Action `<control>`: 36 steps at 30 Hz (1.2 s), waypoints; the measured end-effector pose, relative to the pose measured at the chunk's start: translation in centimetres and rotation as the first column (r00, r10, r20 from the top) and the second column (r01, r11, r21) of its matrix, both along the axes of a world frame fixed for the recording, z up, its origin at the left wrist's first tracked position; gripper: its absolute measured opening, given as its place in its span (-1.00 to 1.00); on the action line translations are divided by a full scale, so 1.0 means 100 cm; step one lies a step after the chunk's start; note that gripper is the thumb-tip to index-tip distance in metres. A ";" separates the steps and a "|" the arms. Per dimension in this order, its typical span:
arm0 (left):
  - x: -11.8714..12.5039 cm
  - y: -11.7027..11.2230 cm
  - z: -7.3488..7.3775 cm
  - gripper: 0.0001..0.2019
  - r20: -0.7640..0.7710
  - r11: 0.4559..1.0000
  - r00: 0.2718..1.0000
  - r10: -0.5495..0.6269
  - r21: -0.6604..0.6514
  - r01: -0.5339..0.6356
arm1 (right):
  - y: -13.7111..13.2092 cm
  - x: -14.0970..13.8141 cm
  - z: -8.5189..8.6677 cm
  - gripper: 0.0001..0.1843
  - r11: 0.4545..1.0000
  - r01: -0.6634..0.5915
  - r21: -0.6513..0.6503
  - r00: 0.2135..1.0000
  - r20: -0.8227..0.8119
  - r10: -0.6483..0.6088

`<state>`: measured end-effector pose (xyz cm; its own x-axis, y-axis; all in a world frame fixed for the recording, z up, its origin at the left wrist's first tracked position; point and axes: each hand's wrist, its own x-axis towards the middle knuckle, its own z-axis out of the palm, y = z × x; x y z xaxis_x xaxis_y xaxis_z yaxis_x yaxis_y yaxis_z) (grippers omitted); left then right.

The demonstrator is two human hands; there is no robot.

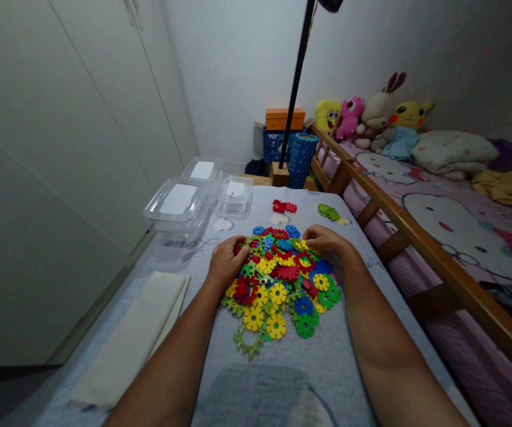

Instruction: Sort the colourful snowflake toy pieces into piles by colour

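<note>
A heap of flat plastic building pieces [277,293] in red, yellow, green and blue is spread over the cloth-covered table, many shaped like notched discs or gears. At the heap's left edge is my left hand [228,262], its thumb and fingers closed around a bit of red plastic that is mostly hidden. My right hand [327,239] rests at the far right side of the heap, fingertips pinched together beside yellow pieces; what is between them is hidden. Farther back lie a small red group of pieces [285,206] and a light green group [328,212].
Lidded clear plastic boxes [176,204] with white labels stand at the back left. A folded cream cloth [135,332] lies at the left. Along the right runs a wooden bed rail [416,255], with plush toys [374,115] beyond. A black pole [298,77] rises behind the table.
</note>
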<state>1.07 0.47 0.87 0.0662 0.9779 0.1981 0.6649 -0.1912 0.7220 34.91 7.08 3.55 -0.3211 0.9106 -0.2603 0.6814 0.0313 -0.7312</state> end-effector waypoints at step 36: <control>0.001 0.001 0.001 -0.61 0.034 1.000 0.999 -0.007 -0.023 0.007 | -0.029 0.022 -0.010 -0.53 0.844 0.536 0.027 0.714 -0.548 -0.436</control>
